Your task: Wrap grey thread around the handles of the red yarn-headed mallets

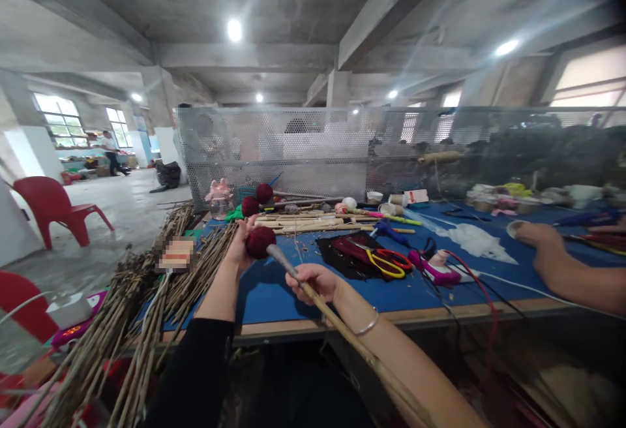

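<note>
A long wooden stick (349,331) slants up from the lower right, with a dark red ball (261,243) on its far end and grey wrapping (282,261) just below the ball. My right hand (317,283) is closed around the stick at the lower end of the wrapping; a bracelet is on that wrist. My left hand (240,245) cups the ball from its left side, its fingers partly hidden behind it. Two more dark red balls, one nearer (250,206) and one farther (265,193), lie beyond my left hand.
Bundled thin sticks (147,284) fill the table's left side. Yellow-handled scissors (386,263) lie on dark cloth (337,259), near a purple power strip (443,271) with cords. Another person's hand (535,235) is at the right. A perforated metal screen (323,154) stands behind the blue tabletop (278,307).
</note>
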Action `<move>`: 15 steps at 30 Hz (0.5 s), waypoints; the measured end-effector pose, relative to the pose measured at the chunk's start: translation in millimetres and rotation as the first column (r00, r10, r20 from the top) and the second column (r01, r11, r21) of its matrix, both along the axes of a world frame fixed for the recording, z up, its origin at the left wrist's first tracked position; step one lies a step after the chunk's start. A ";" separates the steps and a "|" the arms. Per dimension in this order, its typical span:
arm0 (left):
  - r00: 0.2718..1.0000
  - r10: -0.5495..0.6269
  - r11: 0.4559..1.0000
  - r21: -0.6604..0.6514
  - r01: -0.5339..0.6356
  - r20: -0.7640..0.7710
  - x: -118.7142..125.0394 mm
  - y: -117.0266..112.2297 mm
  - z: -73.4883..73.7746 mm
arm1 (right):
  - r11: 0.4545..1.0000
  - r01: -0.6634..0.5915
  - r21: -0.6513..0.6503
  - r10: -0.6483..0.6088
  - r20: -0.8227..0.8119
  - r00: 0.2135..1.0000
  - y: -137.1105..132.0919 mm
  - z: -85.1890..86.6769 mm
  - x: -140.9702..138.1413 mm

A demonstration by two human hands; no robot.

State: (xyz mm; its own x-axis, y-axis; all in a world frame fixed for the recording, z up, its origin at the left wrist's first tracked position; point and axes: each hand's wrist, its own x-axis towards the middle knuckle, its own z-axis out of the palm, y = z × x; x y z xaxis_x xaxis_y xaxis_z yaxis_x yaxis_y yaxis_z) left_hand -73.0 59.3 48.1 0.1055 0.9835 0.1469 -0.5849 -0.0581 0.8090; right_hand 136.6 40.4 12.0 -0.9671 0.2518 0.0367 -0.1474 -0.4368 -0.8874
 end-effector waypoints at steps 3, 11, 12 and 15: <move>0.959 -0.261 0.956 0.109 0.273 -0.113 -4.9 -6.8 10.5 | 1.000 0.026 0.002 -0.026 -0.075 0.997 -20.4 3.4 -3.0; 0.929 -0.215 0.944 0.179 0.277 -0.303 6.3 -16.9 15.3 | 0.996 0.084 0.031 -0.082 -0.037 0.996 -40.5 -8.8 0.2; 0.941 -0.174 0.963 0.152 0.225 -0.289 8.2 -15.2 15.2 | 0.994 0.101 0.038 -0.100 -0.031 0.995 -39.6 -8.4 1.7; 0.976 0.075 0.996 0.062 -0.064 -0.203 16.9 -8.2 13.4 | 0.969 0.229 0.087 -0.233 0.026 0.972 -31.0 3.8 2.6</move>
